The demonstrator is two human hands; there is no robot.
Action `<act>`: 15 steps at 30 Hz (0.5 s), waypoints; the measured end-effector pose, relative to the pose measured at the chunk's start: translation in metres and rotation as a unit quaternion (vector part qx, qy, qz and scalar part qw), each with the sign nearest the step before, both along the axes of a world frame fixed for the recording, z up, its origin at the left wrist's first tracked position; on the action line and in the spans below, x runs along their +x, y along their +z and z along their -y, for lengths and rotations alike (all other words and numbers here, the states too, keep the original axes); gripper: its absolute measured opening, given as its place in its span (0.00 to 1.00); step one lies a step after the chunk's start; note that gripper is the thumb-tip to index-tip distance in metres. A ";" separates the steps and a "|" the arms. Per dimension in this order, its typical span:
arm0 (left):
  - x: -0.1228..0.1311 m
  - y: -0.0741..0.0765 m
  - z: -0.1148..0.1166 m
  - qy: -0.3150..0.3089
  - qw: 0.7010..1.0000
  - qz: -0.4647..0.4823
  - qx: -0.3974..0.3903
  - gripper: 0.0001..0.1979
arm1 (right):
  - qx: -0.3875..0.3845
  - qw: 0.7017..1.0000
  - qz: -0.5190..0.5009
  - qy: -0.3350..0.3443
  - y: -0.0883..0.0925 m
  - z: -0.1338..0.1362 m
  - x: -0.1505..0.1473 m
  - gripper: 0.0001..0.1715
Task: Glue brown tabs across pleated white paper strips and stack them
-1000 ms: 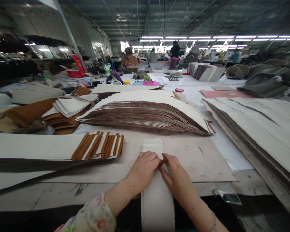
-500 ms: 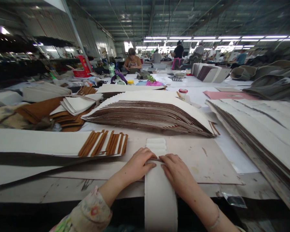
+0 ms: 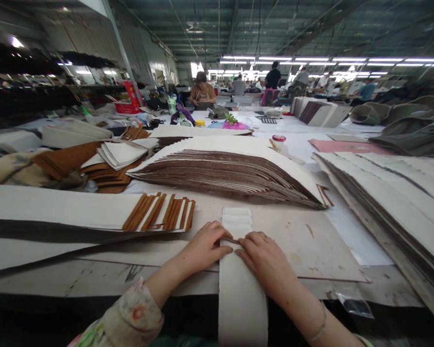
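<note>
A long white strip [image 3: 241,299] of leather-like material runs from the board down over the table's front edge. Its far end [image 3: 237,218] shows several raised crosswise ridges. My left hand [image 3: 211,243] pinches the strip from its left side, thumb below and fingers above a thin brown crosswise edge [image 3: 233,239]. From the right, my right hand [image 3: 265,258] grips the same edge with closed fingers, close to the left fingertips. Whether the brown edge is a fold or a separate thin piece, I cannot tell.
A tall fanned stack of white, brown-backed sheets [image 3: 217,168] lies behind the board [image 3: 304,241]. At left, brown strips [image 3: 159,212] rest on long white pieces [image 3: 58,207]. More layered sheets [image 3: 390,193] fill the right. A person [image 3: 202,91] sits across the table.
The view has shifted slightly, moving the scene to the right. My right fingers sit a little further left over the strip. Both hands keep their grip.
</note>
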State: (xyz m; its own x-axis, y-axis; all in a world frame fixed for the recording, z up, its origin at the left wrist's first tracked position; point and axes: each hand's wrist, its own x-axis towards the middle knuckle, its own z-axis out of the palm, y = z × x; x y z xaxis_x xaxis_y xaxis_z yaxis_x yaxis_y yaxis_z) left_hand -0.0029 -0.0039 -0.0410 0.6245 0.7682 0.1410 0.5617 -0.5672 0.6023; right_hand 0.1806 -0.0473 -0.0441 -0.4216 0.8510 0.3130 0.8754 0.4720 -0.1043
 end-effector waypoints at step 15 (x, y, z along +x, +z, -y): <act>-0.011 0.000 -0.002 -0.008 0.999 0.024 -0.020 0.08 | -0.147 0.981 -0.121 0.023 0.015 -0.009 -0.018 0.12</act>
State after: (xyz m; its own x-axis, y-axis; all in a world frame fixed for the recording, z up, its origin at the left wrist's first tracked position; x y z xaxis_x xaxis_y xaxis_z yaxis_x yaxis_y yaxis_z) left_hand -0.0141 -0.0014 -0.0414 0.6293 0.7644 0.1401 0.5234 -0.5501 0.6507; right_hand 0.1629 -0.0385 -0.0286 -0.4047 0.9016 0.1527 0.7868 0.4284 -0.4443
